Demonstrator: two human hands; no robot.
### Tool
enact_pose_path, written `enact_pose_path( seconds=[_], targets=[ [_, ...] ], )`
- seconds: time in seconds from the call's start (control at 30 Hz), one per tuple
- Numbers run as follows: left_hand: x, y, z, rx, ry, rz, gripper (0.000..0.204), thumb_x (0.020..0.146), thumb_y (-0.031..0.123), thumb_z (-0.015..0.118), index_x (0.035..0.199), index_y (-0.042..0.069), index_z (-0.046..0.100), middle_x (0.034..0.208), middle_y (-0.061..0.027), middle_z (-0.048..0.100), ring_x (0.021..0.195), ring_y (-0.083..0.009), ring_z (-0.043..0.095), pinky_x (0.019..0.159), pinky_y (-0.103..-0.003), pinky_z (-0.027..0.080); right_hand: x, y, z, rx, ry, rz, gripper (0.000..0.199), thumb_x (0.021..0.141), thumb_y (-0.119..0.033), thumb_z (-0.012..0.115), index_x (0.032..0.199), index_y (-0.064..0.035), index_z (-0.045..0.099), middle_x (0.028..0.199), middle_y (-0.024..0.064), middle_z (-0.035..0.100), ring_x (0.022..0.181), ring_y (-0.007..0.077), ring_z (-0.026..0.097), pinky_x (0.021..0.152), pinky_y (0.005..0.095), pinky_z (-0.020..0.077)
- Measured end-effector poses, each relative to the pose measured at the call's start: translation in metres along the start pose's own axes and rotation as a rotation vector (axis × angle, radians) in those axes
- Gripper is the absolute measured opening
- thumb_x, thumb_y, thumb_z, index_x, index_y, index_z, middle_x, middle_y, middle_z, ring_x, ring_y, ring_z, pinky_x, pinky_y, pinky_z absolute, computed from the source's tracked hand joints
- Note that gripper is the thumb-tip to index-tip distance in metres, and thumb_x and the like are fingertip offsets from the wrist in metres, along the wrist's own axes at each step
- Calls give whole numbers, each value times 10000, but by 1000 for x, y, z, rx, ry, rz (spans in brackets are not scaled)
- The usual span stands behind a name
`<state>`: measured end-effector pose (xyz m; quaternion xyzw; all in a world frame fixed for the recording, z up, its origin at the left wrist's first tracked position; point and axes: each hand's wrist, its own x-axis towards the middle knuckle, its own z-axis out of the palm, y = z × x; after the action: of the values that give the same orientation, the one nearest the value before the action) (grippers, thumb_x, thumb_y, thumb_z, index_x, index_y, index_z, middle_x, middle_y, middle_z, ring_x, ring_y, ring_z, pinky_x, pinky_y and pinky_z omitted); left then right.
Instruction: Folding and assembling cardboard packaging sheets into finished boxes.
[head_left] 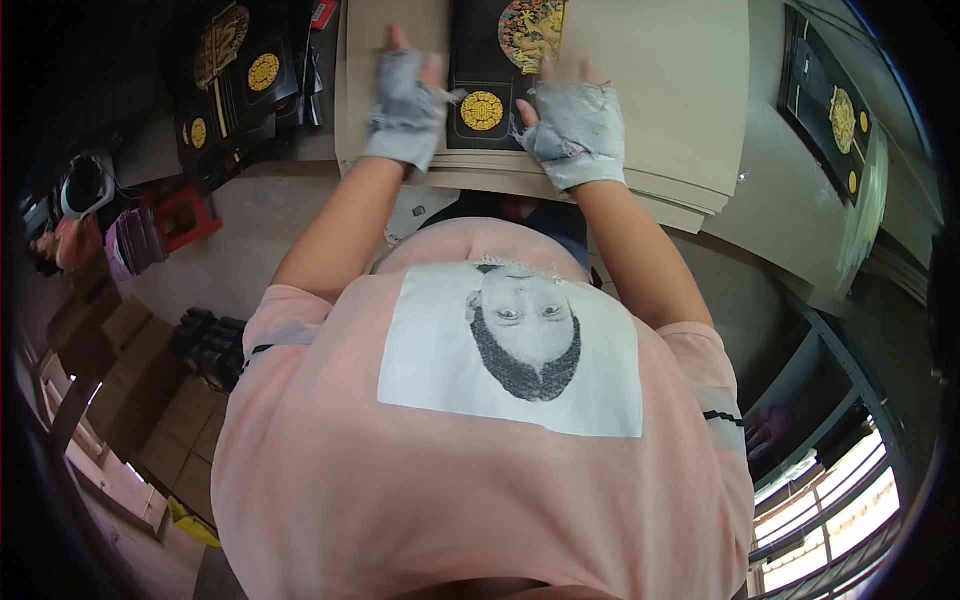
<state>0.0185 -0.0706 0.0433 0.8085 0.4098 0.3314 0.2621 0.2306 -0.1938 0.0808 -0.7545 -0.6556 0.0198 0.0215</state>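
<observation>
A black printed sheet (pixel 487 60) with a dragon roundel and a gold medallion lies between my hands, on a stack of large grey-beige boards (pixel 660 90). My left hand (pixel 405 108), in a worn grey fingerless glove, is at the sheet's left edge with its fingers stretched out. At the right edge is my right hand (pixel 577 120), gloved alike, its thumb reaching onto the sheet and its fingers extended. Motion blurs the fingertips of both hands. Neither hand grips anything that I can see; whether the palms press on the boards is unclear.
More black and gold printed pieces (pixel 235 85) lie at the far left, and another stack (pixel 828 105) is on the right. A red plastic stool (pixel 185 220) stands on the floor at left, near cardboard boxes (pixel 175 410). A metal frame (pixel 840 370) is at lower right.
</observation>
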Motion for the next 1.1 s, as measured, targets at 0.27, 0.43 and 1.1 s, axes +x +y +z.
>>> enact_pose_path(
  seconds=[0.27,0.43,1.1],
  targets=[
    [1,30,-21,787,-345,156,763,1055,445,491,1622,0,241,1688,-252,215,1578,-372,204,1252,-515,249,1,2,-11,29,-79,-8,697,972,-534,539,1531,-121,486,1615,229,393,1475,432,398,1160,643,324],
    [17,44,3,749,-476,-77,834,1017,540,504,1631,42,239,1690,-264,190,1568,-446,185,1243,-577,237,2,0,-12,61,-58,-7,701,970,-526,545,1532,-112,478,1616,230,385,1476,438,389,1147,661,331],
    [311,-61,52,1126,-272,-3,589,958,572,560,1452,256,607,1647,-167,375,1565,-382,224,1279,-507,192,21,8,-43,376,-524,28,747,974,-527,475,1548,-51,427,1657,186,342,1543,423,281,1175,624,278]
  ],
)
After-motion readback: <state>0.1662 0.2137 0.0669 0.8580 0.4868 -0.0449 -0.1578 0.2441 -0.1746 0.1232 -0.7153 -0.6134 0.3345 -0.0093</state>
